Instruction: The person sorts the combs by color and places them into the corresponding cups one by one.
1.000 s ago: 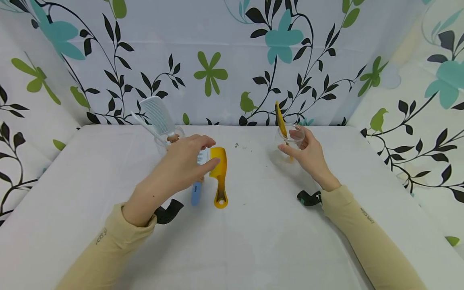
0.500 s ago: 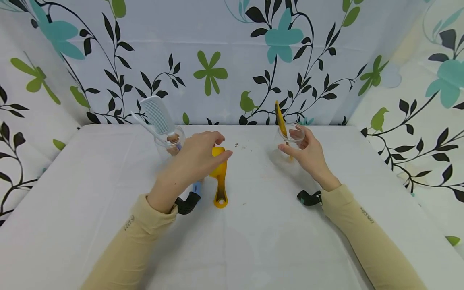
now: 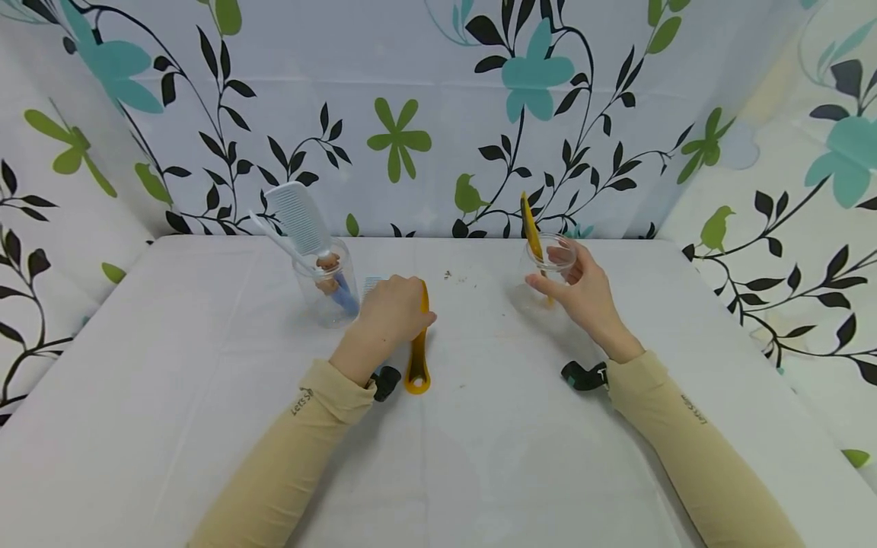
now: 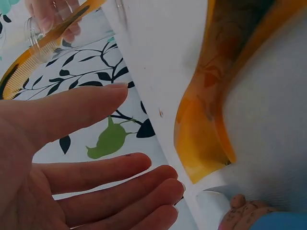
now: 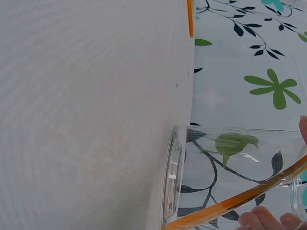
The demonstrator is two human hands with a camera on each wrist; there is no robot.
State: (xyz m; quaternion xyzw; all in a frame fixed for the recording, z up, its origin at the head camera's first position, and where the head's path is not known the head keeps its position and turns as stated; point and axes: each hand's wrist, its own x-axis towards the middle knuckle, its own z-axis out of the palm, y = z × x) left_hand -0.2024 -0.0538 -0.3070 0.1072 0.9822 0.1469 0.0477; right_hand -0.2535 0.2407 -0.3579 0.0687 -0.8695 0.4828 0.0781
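Observation:
My left hand [image 3: 390, 310] is over a yellow comb [image 3: 419, 358] lying on the table, hiding most of its toothed end. In the left wrist view the thumb and fingers are spread, with a gap between them and this comb. Partly hidden beside it lies a light-blue comb [image 3: 373, 284] with a small brown figure on it. My right hand [image 3: 591, 298] holds a clear jar [image 3: 562, 255] on the table, thumb on one side and fingers on the other. A second yellow comb [image 3: 530, 224] leans inside that jar, its top above the rim.
Back left stands another clear jar [image 3: 311, 304], with a white comb [image 3: 299, 217] and a blue handle [image 3: 345, 295] in it. A few small specks [image 3: 448, 275] lie on the white table [image 3: 493, 441]. Patterned cloth [image 3: 425, 167] hangs behind and at both sides.
My left hand has moved right and toward me, from near the left jar to over the yellow comb on the table. The right hand and its jar have stayed in place.

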